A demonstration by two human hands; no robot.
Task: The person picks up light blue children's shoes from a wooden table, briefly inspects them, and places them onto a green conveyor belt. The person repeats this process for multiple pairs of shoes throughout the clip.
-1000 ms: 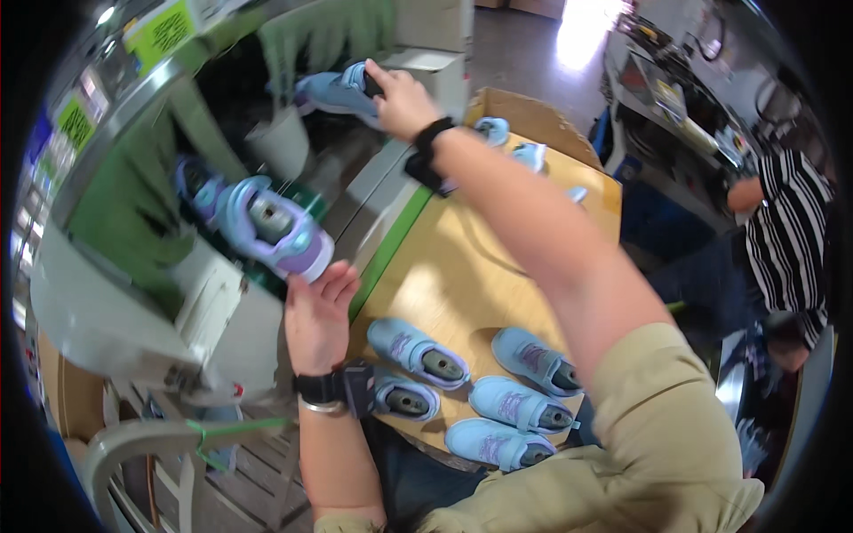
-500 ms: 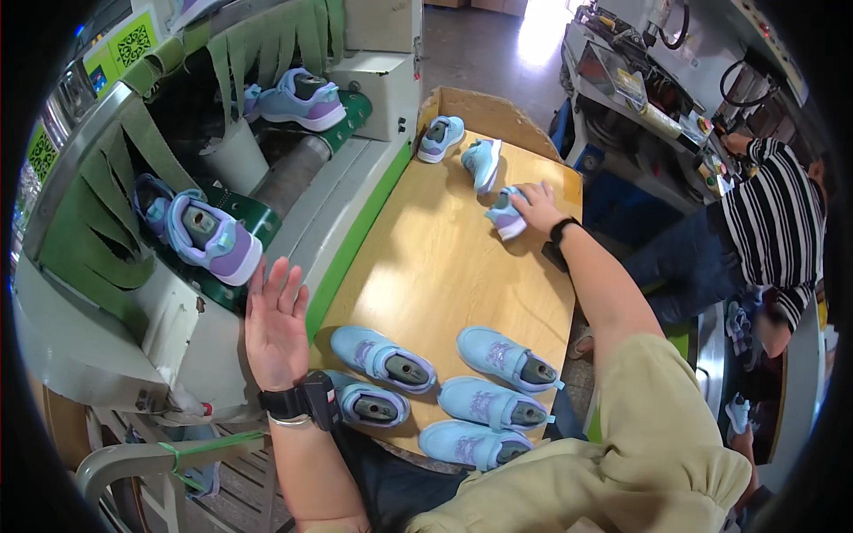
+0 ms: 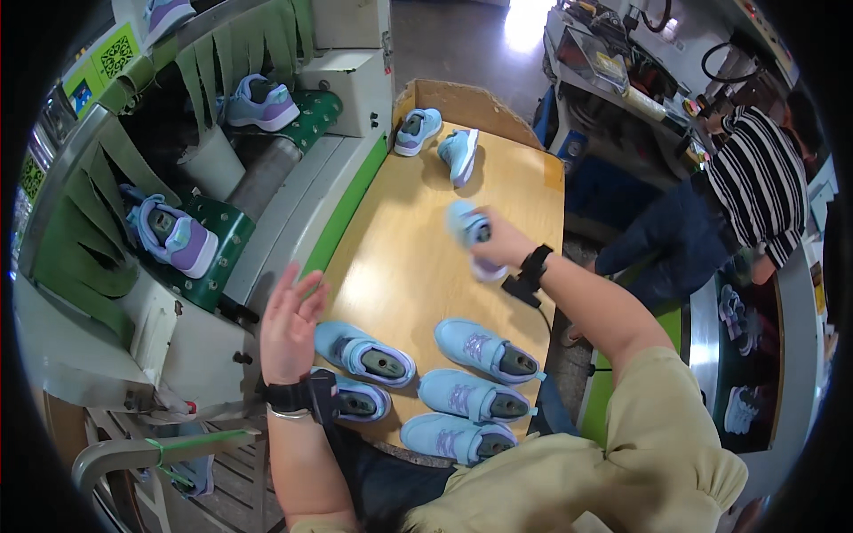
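Note:
My right hand grips a light blue sneaker with a purple and white sole above the middle of the wooden tabletop; motion smears the shoe. My left hand, fingers stretched and palm bare, hovers by the table's left edge. Below it lie two light blue sneakers with dark grey lasts inside. Three more blue sneakers line up at the near right, all with glittery purple patches. At the far end, one sneaker stands upright and another is tipped on its side.
On the left, a machine with green strip curtains has a green belt bearing a sneaker; another sneaker sits farther back. A cardboard edge borders the table's far end. A person in a striped top works at the right.
My right hand has lifted the sneaker from the table's far right and brought it nearer and leftward. My left hand has shifted slightly away from the belt. The view has moved a little.

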